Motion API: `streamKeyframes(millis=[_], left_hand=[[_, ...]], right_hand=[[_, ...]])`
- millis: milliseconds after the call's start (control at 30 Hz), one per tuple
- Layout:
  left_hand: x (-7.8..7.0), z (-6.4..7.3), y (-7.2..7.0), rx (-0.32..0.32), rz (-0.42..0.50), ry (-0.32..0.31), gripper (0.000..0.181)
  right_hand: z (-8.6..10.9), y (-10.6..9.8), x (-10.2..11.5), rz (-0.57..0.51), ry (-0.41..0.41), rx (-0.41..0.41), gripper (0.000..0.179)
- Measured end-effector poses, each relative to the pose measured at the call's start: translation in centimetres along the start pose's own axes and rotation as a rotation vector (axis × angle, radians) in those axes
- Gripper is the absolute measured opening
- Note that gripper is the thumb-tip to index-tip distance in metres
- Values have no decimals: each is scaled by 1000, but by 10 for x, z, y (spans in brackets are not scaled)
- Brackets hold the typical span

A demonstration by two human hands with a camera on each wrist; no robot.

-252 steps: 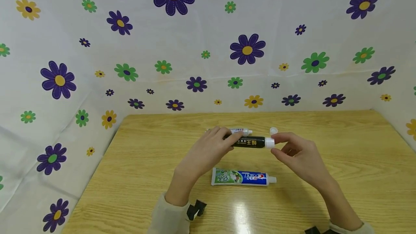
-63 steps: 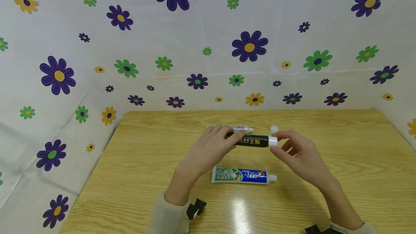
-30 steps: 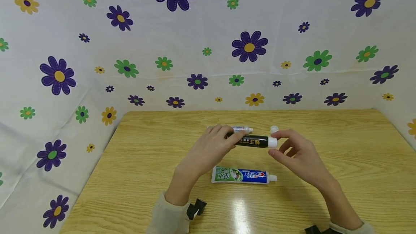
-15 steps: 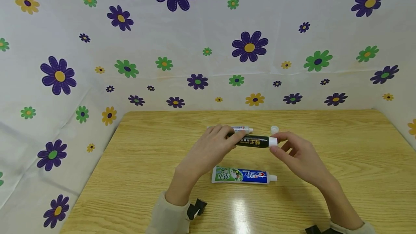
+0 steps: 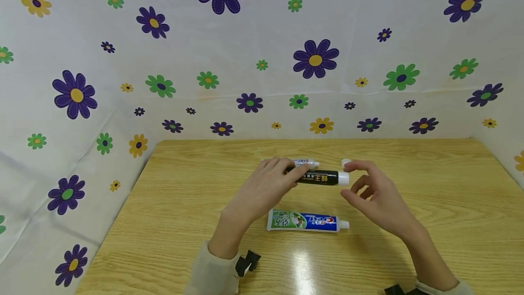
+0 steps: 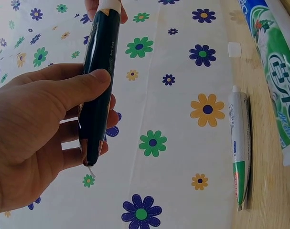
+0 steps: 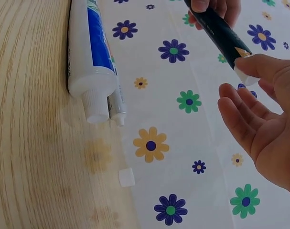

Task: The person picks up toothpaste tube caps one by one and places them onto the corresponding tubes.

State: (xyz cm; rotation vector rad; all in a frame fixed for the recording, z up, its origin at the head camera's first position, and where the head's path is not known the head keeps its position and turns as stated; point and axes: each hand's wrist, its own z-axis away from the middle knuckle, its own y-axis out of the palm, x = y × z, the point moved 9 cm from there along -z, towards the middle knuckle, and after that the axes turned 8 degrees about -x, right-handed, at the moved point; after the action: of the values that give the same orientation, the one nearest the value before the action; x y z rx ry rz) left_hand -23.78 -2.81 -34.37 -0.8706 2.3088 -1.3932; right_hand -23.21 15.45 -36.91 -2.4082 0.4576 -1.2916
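My left hand (image 5: 262, 190) holds a black toothpaste tube (image 5: 321, 177) level above the table, thumb on one side and fingers behind, as the left wrist view shows. A white cap (image 5: 344, 178) sits on the tube's right end. My right hand (image 5: 382, 201) is beside that cap, its thumb and index finger spread on either side and apart from it in the head view. In the right wrist view, the thumb overlaps the cap end of the tube (image 7: 223, 38) while the other fingers are loosely bent with nothing in them.
A green and blue Crest toothpaste tube (image 5: 304, 221) lies nearer me on the wooden table (image 5: 176, 204), its nozzle end to the right. Behind the black tube lies a smaller white tube (image 5: 304, 163), partly hidden by my left hand. A loose white cap (image 5: 345, 162) rests farther back.
Half a second ago my right thumb and index finger pinched the white cap; now they have parted from it. They also stood apart one second ago. My left hand keeps its hold.
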Motion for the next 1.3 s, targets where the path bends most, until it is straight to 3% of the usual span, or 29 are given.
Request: streamKeyframes(millis=[300, 1300], left_hand=[[-1, 0, 0, -1, -5, 5, 45], [0, 0, 1, 7, 24, -10, 46]], right_hand=[[-1, -4, 6, -17, -62, -58, 52], [0, -3, 3, 14, -54, -47, 40]])
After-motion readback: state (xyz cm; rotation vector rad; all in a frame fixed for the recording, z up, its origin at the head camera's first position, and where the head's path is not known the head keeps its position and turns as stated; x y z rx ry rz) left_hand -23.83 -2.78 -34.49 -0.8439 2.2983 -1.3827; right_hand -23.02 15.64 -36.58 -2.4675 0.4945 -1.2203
